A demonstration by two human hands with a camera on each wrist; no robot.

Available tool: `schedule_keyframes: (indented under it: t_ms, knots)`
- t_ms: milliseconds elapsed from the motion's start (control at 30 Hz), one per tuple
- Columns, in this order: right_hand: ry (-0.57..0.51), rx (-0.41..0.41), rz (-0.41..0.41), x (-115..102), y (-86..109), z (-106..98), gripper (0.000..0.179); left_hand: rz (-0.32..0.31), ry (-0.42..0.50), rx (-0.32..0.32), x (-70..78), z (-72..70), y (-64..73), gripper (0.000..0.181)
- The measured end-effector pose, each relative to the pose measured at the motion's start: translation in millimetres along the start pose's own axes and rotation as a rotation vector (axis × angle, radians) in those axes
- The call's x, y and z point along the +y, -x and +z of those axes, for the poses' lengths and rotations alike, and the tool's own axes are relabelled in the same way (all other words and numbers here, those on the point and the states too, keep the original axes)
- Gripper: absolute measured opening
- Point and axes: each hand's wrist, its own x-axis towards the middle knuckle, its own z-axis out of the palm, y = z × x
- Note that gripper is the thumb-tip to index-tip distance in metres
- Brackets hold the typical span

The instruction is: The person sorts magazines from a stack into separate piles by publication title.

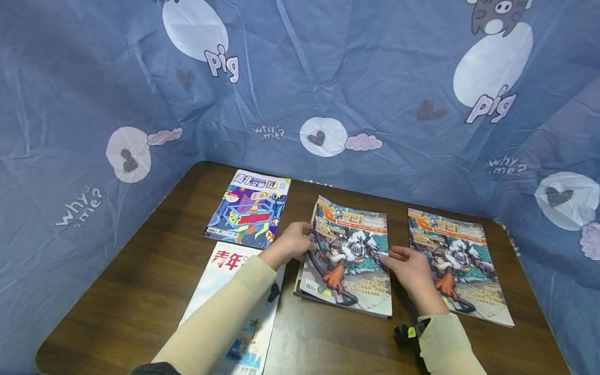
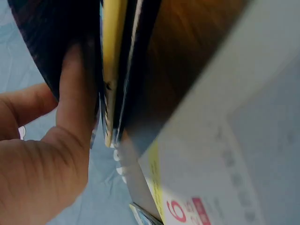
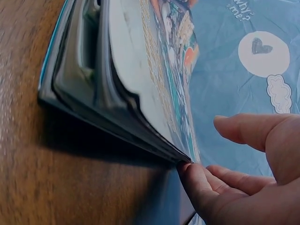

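Counting the magazine spots on the brown wooden tabletop [image 1: 140, 281], I get four. Two are on the left: a purple and blue magazine [image 1: 248, 211] at the back, and a white magazine [image 1: 253, 336] with red lettering nearer the front, partly behind the left arm. Then there's one pile [image 1: 344, 255] in the middle and one FEI magazine [image 1: 457, 265] over on the right. The top magazine [image 1: 358, 237] of the pile has the same FEI cover as the right-hand one. The right wrist view shows several layers in that pile, but they blur together, so I can't tell exactly how many.

Two hands are on the pile. The left hand [image 1: 295, 240] has its fingers closed on the left edge of the top magazine, and that edge is bent up off the layers under it, one of which shows a yellow edge. The right hand [image 1: 412, 271] is looser: fingers spread and relaxed, gripping nothing, with just one fingertip touching the pile's right edge. Two cream sleeves come in from below, plus one small black gadget [image 1: 412, 332] at the right wrist. Behind it all hangs one blue cloth [image 1: 281, 88] with two "pig" prints.
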Motion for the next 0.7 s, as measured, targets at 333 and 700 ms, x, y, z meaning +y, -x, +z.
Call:
schedule_keyframes:
  t_ms: [333, 700]
  knots:
    - [-0.011, -0.020, 0.000, 2.4, -3.7, -1.1, 0.061, 0.021, 0.095, 0.032, 0.0, 1.4, 6.5, 0.063]
    - [-0.014, -0.063, 0.013, 7.4, -3.1, -10.4, 0.067, -0.013, 0.310, -0.044, 0.6, 2.7, 8.9, 0.065]
